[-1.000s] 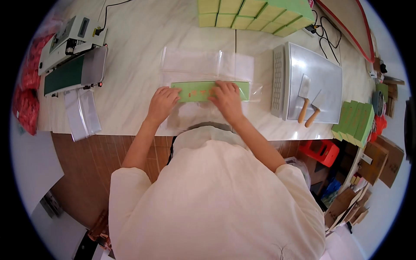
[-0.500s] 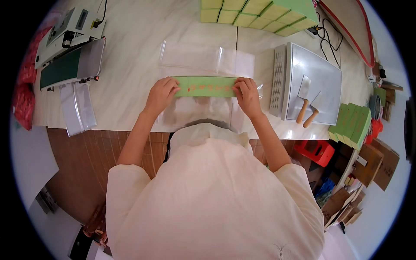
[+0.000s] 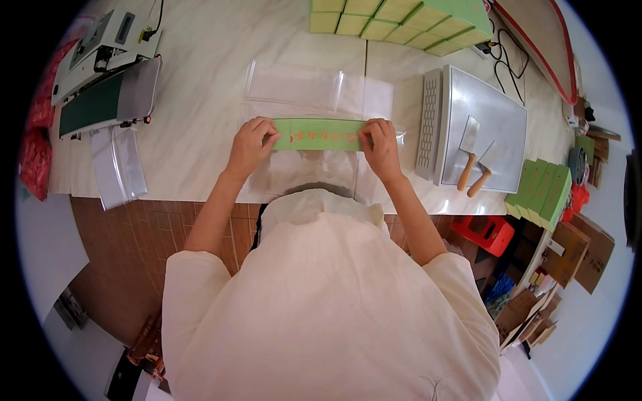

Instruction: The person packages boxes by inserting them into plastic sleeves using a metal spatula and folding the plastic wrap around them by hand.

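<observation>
A long green box (image 3: 321, 134) with orange lettering lies crosswise in front of me. My left hand (image 3: 254, 142) is closed on its left end, thumb and fingers gripping the corner. At the opposite end my right hand (image 3: 380, 143) holds the box the same way. Beneath and beyond it a clear plastic sheet (image 3: 294, 89) is spread on the marbled table (image 3: 200, 87). More of the film shows between the box and my body. The underside of the box is hidden.
Right of my hands stands a metal-topped hot plate (image 3: 491, 113) bearing two wooden-handled scrapers (image 3: 469, 147). Stacked green boxes (image 3: 401, 20) are at the back; more green boxes (image 3: 543, 190) stand far right. At left are a belt machine (image 3: 110, 93) and folded clear film (image 3: 119, 164).
Both hands keep their hold on the green box, which stays almost in place. Its lettered face looks slightly turned, with the orange characters showing differently.
</observation>
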The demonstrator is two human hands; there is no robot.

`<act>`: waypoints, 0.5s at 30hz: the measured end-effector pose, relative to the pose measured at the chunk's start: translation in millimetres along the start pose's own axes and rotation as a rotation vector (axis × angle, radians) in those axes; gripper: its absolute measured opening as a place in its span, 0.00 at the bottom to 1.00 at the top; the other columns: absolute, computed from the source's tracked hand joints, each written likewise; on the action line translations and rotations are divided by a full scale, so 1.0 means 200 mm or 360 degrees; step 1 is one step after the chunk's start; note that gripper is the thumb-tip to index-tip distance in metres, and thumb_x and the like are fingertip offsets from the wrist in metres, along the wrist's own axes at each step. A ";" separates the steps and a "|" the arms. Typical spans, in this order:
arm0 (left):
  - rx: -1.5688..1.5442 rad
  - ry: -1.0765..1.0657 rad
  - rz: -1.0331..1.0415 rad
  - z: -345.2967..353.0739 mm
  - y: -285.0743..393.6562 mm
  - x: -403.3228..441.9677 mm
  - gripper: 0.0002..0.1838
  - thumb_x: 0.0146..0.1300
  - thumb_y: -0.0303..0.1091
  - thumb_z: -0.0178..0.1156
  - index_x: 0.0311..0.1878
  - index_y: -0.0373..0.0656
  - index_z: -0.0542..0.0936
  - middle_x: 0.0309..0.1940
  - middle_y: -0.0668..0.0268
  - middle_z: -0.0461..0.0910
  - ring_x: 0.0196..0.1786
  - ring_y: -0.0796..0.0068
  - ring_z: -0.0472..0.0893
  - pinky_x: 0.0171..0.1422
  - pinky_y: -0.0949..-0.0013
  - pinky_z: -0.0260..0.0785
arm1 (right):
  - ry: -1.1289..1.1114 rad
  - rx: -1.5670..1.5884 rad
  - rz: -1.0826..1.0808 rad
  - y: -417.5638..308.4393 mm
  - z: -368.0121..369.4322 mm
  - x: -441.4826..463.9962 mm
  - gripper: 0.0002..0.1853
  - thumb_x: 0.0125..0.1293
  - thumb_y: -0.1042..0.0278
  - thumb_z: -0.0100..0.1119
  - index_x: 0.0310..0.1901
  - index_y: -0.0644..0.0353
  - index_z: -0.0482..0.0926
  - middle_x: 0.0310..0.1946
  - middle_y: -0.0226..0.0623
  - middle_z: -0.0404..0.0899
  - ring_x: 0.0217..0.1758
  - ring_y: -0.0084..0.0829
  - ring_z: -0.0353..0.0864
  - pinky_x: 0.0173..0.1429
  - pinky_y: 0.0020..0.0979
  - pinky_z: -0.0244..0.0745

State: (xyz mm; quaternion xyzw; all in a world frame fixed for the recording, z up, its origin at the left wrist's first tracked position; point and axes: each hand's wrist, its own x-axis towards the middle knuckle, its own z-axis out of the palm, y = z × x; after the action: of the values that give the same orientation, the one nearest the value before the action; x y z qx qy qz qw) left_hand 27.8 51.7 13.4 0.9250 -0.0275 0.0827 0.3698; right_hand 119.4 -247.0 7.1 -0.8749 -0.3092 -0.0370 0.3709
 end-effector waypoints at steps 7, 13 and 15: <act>0.0023 0.0045 -0.0050 0.01 0.02 0.00 0.08 0.56 0.26 0.66 0.32 0.39 0.75 0.37 0.64 0.79 0.39 0.62 0.78 0.44 0.63 0.71 | 0.0195 -0.0309 -0.0023 -0.01 0.09 0.04 0.11 0.55 0.80 0.61 0.40 0.60 0.74 0.41 0.42 0.76 0.46 0.45 0.74 0.50 0.41 0.69; 0.0003 0.0119 -0.0072 0.04 0.03 0.00 0.09 0.56 0.26 0.67 0.33 0.39 0.74 0.36 0.64 0.79 0.37 0.64 0.78 0.43 0.63 0.71 | -0.0054 -0.0034 -0.0354 -0.33 0.29 0.02 0.21 0.53 0.76 0.59 0.53 0.61 0.76 0.48 0.44 0.74 0.52 0.43 0.74 0.55 0.42 0.67; -0.0057 0.0116 -0.0441 0.05 0.07 0.00 0.07 0.56 0.26 0.66 0.33 0.40 0.76 0.35 0.63 0.79 0.38 0.62 0.79 0.44 0.63 0.70 | -0.0228 -0.0115 -0.0384 -0.40 0.37 0.01 0.22 0.54 0.77 0.57 0.54 0.62 0.75 0.47 0.43 0.74 0.52 0.42 0.73 0.55 0.41 0.67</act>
State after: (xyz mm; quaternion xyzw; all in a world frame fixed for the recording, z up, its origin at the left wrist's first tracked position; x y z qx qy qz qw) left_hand 27.8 35.2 16.3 0.9096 0.1126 0.0639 0.3947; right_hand 63.4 -153.1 5.5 -0.8447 -0.4362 -0.0298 0.3089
